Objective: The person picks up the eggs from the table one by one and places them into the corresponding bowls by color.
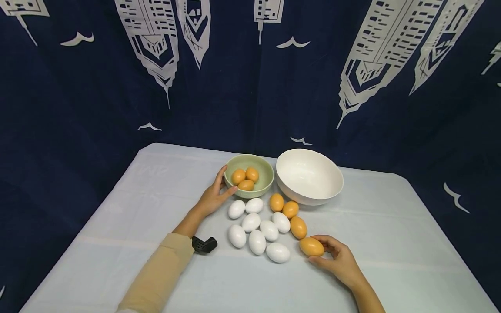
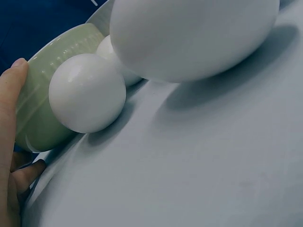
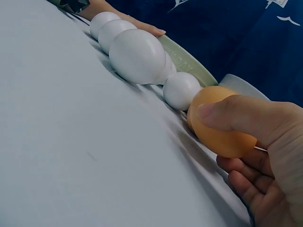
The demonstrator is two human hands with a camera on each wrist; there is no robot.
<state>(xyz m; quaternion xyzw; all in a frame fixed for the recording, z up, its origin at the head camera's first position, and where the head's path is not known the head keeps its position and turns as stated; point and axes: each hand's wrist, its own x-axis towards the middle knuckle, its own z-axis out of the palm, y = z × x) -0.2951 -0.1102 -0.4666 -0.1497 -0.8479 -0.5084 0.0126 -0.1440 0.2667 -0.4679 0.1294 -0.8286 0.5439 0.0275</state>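
My right hand (image 1: 338, 261) pinches an orange egg (image 1: 311, 247) between thumb and fingers, at the near right end of the egg group. In the right wrist view the thumb lies across this egg (image 3: 222, 135). My left hand (image 1: 213, 195) holds the left side of a light green bowl (image 1: 266, 184), thumb toward the front and fingers along the far left side. Three orange eggs (image 1: 246, 185) lie inside that bowl. Three more orange eggs (image 1: 298, 228) form a line on the table, beside several white eggs (image 1: 257, 242).
A larger white bowl (image 1: 309, 178) stands right of the green one, with nothing seen inside. A white cloth covers the table (image 1: 137, 208). Behind hangs a dark blue curtain (image 1: 235, 108) with white building prints. A black device (image 1: 204, 245) sits at my left wrist.
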